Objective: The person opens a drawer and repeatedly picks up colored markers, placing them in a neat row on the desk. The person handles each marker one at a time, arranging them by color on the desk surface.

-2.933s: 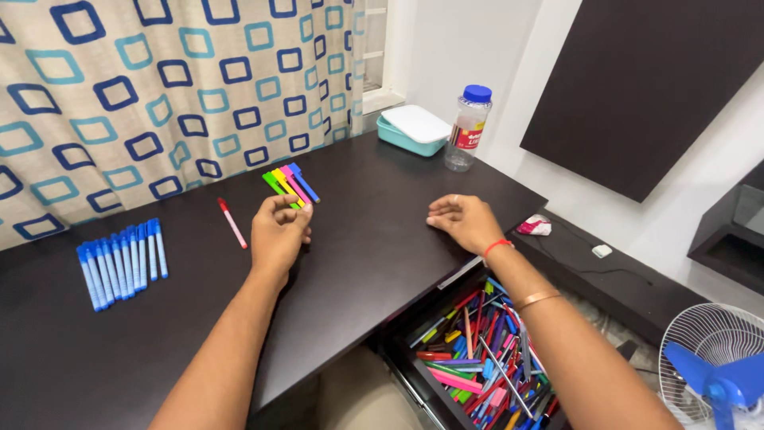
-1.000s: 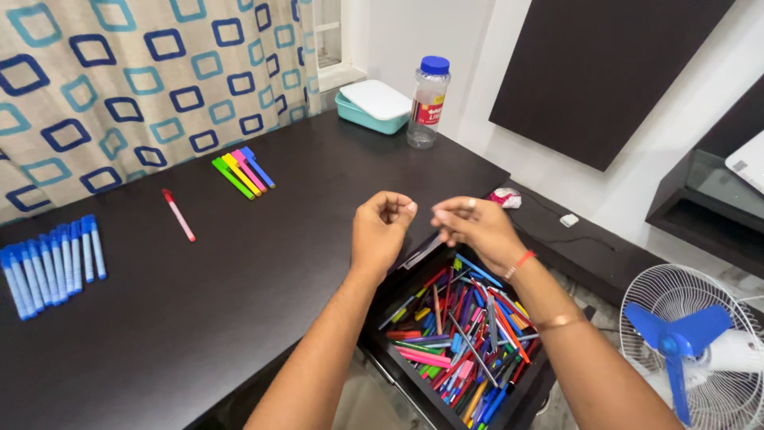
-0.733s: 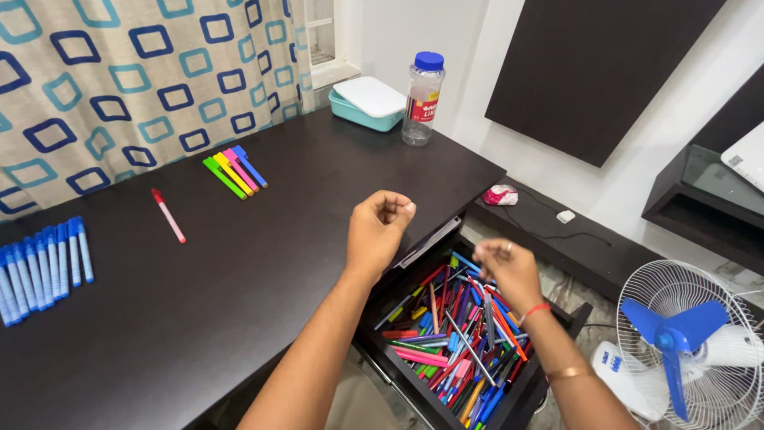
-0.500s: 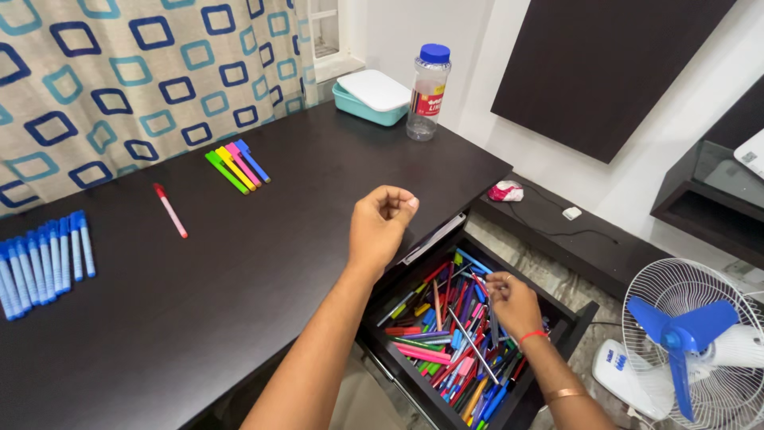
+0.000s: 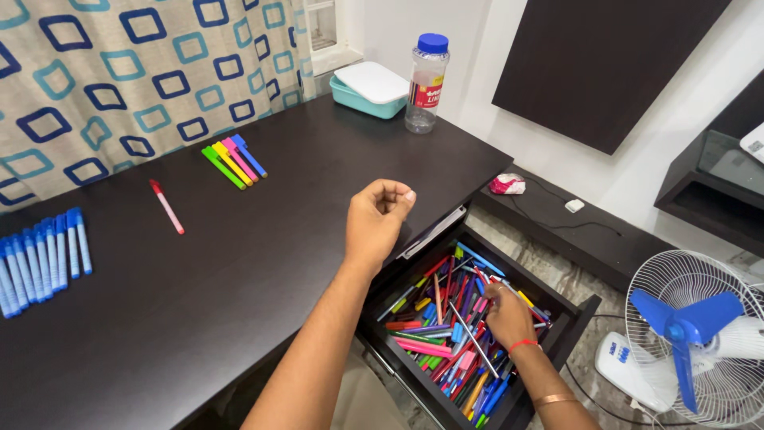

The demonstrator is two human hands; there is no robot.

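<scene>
— Where are your hands?

— My right hand [image 5: 506,315] is down in the open drawer [image 5: 570,326] under the desk [image 5: 239,263], fingers curled into the heap of coloured pens [image 5: 446,334]. I cannot tell whether it grips one. My left hand [image 5: 376,219] hovers over the desk's front edge, closed in a loose fist with nothing visible in it.

— And what lies on the desk?

— A row of blue pens [image 5: 40,259] at the far left, a single red pen [image 5: 166,206] by itself, then four markers [image 5: 232,162] side by side: green, yellow, pink, blue. At the back corner a teal box with a white lid [image 5: 368,86] sits just beside a clear bottle with a blue cap [image 5: 426,84].
</scene>
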